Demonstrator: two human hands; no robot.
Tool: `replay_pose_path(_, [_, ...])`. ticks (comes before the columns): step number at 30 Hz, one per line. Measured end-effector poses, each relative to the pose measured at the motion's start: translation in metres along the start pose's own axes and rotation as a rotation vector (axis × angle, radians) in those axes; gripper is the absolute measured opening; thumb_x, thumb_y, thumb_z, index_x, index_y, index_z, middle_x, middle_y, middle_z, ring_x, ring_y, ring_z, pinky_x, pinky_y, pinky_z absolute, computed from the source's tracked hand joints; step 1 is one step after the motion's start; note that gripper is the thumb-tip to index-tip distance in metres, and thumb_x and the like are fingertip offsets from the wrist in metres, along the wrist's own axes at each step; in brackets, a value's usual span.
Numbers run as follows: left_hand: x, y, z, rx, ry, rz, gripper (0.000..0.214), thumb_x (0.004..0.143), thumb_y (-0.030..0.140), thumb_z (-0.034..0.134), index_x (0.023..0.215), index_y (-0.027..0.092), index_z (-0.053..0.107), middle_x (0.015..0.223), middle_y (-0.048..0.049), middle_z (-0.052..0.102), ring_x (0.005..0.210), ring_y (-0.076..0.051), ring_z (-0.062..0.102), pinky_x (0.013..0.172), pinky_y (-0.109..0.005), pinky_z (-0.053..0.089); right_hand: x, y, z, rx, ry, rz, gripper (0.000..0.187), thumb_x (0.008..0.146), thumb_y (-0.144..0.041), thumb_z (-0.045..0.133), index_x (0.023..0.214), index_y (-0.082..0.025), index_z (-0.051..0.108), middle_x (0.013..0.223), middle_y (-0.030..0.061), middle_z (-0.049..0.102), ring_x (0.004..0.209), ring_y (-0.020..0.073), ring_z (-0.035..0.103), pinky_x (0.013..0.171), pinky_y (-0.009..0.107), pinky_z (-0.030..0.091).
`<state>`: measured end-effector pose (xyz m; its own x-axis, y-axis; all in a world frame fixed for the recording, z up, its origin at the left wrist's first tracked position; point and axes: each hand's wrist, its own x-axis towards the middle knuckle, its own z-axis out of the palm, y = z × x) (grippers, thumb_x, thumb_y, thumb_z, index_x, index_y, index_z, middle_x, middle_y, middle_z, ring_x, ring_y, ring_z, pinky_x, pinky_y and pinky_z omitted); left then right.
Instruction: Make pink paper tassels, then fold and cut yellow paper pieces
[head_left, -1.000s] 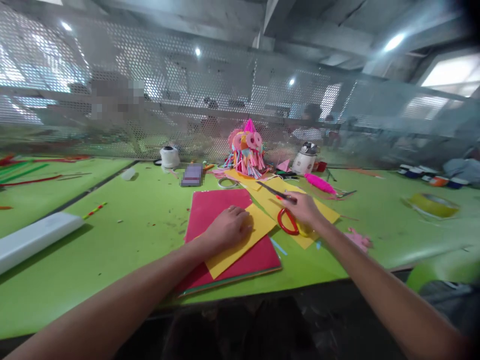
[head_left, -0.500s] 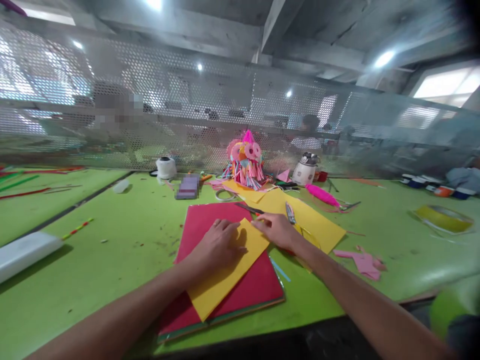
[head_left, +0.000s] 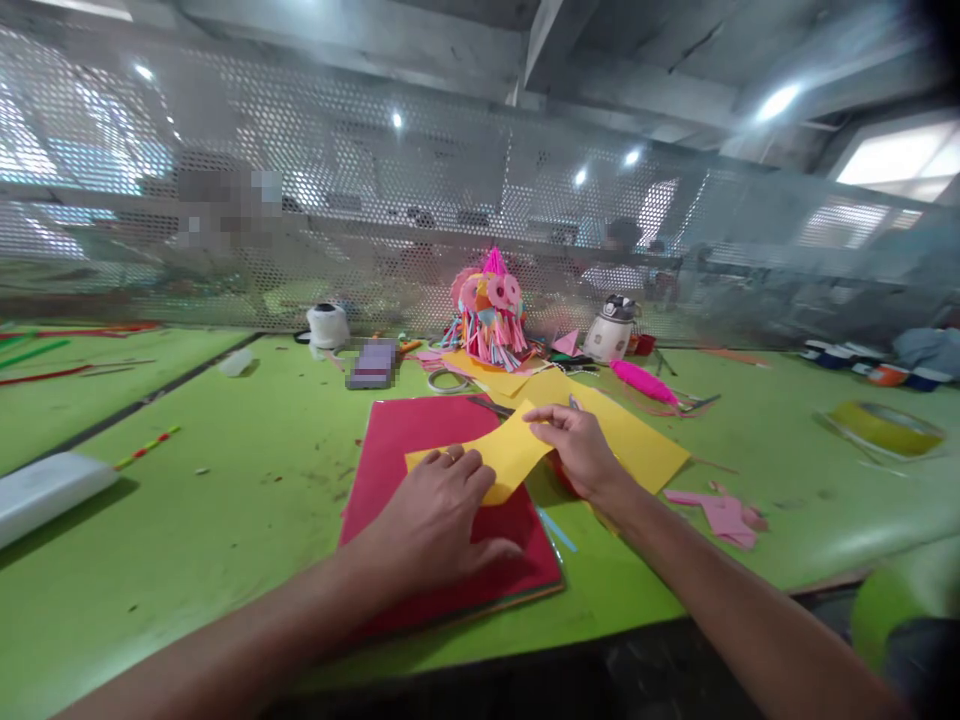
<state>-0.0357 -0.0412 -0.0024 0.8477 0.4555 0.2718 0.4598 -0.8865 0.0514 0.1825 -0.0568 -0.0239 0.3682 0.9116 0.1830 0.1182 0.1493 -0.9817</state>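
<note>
A strip-like yellow paper sheet lies across a red folder or stack with a red cover. Its right end curves up off the cover, pinched between the thumb and fingers of my right hand. Over the sheet's left part rests my left hand, palm down, thumb stretched out to the right. Part of the sheet is hidden beneath it. Just behind the sheet are dark scissor-like blades. A larger yellow sheet spreads under and behind my right hand.
A tasselled pink paper figure stands at the back, with a roll of tape before it. A phone and a thread spool are left; a bright pink bundle and pink scraps lie right. A perforated screen runs behind.
The yellow sheet has turned and its right end has risen, now pinched in my right hand. My left hand has shifted down and left, its thumb spreading out.
</note>
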Motion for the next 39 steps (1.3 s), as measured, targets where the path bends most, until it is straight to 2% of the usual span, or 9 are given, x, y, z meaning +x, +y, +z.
replay_pose_path(3, [0.000, -0.004, 0.010, 0.115, -0.003, 0.000, 0.014, 0.089, 0.028, 0.054, 0.088, 0.015, 0.060, 0.090, -0.0110, 0.063, 0.085, -0.028, 0.058, 0.076, -0.042, 0.048, -0.003, -0.001, 0.002, 0.137, 0.027, 0.035, 0.023, 0.063, -0.030, 0.074, 0.081, -0.016, 0.072, 0.065, -0.0007, 0.061, 0.057, 0.0122, 0.050, 0.054, 0.026, 0.037])
replay_pose_path(6, [0.003, -0.022, 0.017, 0.130, -0.018, 0.076, 0.020, 0.088, 0.007, 0.042, 0.086, 0.015, 0.060, 0.086, -0.0091, 0.063, 0.077, -0.022, 0.057, 0.075, -0.036, 0.047, -0.007, -0.002, 0.002, 0.191, -0.012, 0.070, 0.023, 0.065, -0.031, 0.076, 0.083, -0.018, 0.073, 0.071, 0.0007, 0.065, 0.061, 0.0140, 0.054, 0.055, 0.026, 0.041])
replay_pose_path(12, [0.008, -0.048, 0.012, 0.117, 0.049, 0.092, 0.018, 0.090, 0.013, 0.047, 0.090, 0.016, 0.064, 0.096, -0.0109, 0.063, 0.091, -0.024, 0.056, 0.082, -0.037, 0.044, -0.025, -0.021, -0.001, 0.085, -0.242, -0.045, 0.019, 0.075, -0.032, 0.071, 0.086, -0.017, 0.073, 0.070, 0.0020, 0.065, 0.059, 0.0132, 0.054, 0.055, 0.026, 0.042])
replay_pose_path(20, [-0.005, -0.009, 0.021, 0.006, -0.023, 0.019, 0.012, 0.080, 0.015, 0.053, 0.089, 0.015, 0.061, 0.082, -0.0095, 0.062, 0.076, -0.024, 0.055, 0.073, -0.037, 0.047, -0.048, -0.034, 0.003, -0.269, -0.605, -0.212, 0.034, 0.078, -0.012, 0.057, 0.107, -0.020, 0.072, 0.089, 0.0043, 0.071, 0.079, 0.0177, 0.064, 0.072, 0.028, 0.049])
replay_pose_path(23, [-0.005, -0.007, 0.017, -0.124, -0.047, -0.095, 0.013, 0.084, 0.027, 0.054, 0.084, 0.016, 0.062, 0.080, -0.0098, 0.064, 0.075, -0.024, 0.058, 0.068, -0.036, 0.047, -0.046, -0.030, 0.004, -0.255, -0.560, -0.223, 0.034, 0.077, -0.011, 0.056, 0.106, -0.019, 0.071, 0.098, 0.0066, 0.071, 0.091, 0.0203, 0.066, 0.081, 0.031, 0.050])
replay_pose_path(29, [-0.003, -0.012, 0.019, -0.252, -0.040, -0.172, 0.025, 0.089, 0.016, 0.043, 0.075, 0.016, 0.063, 0.080, -0.0087, 0.066, 0.078, -0.022, 0.062, 0.073, -0.031, 0.047, -0.030, -0.021, -0.004, -0.426, -0.272, -0.274, 0.042, 0.085, -0.026, 0.056, 0.126, -0.018, 0.059, 0.074, 0.0018, 0.062, 0.068, 0.0159, 0.059, 0.070, 0.030, 0.051])
replay_pose_path(32, [-0.003, -0.013, 0.020, -0.236, -0.033, -0.214, 0.024, 0.087, 0.018, 0.045, 0.072, 0.016, 0.063, 0.078, -0.0093, 0.065, 0.072, -0.021, 0.062, 0.069, -0.031, 0.046, -0.015, -0.020, -0.020, -0.552, -0.165, -0.389, 0.054, 0.080, -0.025, 0.063, 0.133, -0.023, 0.053, 0.103, 0.0079, 0.063, 0.094, 0.0215, 0.060, 0.084, 0.035, 0.050])
replay_pose_path(36, [0.003, -0.025, 0.013, -0.386, -0.105, -0.339, 0.020, 0.084, 0.023, 0.048, 0.074, 0.015, 0.064, 0.078, -0.0078, 0.065, 0.060, -0.015, 0.056, 0.055, -0.025, 0.039, -0.002, -0.014, -0.029, -0.312, -0.413, -0.171, 0.071, 0.077, -0.032, 0.071, 0.141, -0.024, 0.043, 0.123, 0.0112, 0.061, 0.112, 0.0236, 0.058, 0.091, 0.037, 0.049])
replay_pose_path(39, [0.008, -0.039, 0.009, -0.548, -0.196, -0.352, 0.022, 0.084, 0.027, 0.048, 0.071, 0.016, 0.062, 0.065, -0.0020, 0.060, 0.055, -0.012, 0.049, 0.051, -0.023, 0.034, -0.002, -0.002, -0.018, -0.079, -0.580, 0.061, 0.054, 0.075, -0.040, 0.074, 0.123, -0.020, 0.061, 0.106, 0.0089, 0.070, 0.097, 0.0219, 0.065, 0.090, 0.037, 0.050])
